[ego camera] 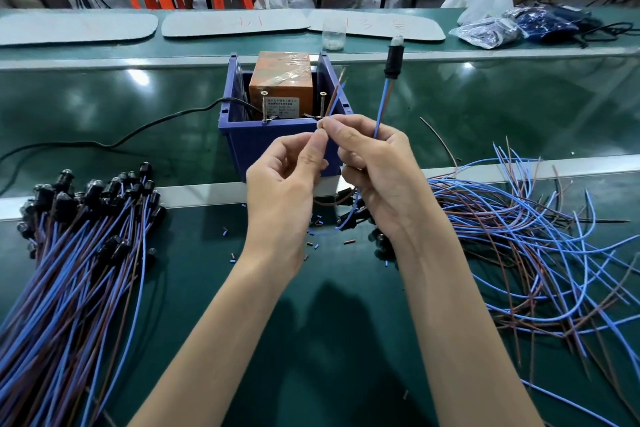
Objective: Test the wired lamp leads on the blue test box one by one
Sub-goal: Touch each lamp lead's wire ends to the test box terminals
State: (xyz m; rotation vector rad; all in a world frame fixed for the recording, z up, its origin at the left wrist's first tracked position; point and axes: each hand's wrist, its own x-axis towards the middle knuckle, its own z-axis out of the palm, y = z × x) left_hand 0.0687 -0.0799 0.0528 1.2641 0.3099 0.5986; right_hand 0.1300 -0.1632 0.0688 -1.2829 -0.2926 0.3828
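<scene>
The blue test box (252, 144) stands mid-table with an orange transformer (281, 80) inside and two upright screws (265, 107) at its front rim. In front of the box my right hand (375, 177) grips one wired lamp lead; its black lamp holder (395, 57) points up on a blue and brown wire. The lead's bare wire ends (335, 94) rise beside the right screw (322, 104). My left hand (287, 180) pinches those wire ends at my right hand's fingertips.
A bundle of lamp leads (79, 218) lies at the left. A loose tangle of blue and brown leads (526, 246) lies at the right. A black power cable (114, 142) runs left from the box. Cut insulation bits lie near the wrists. A plastic cup (334, 35) and bags (491, 28) sit beyond.
</scene>
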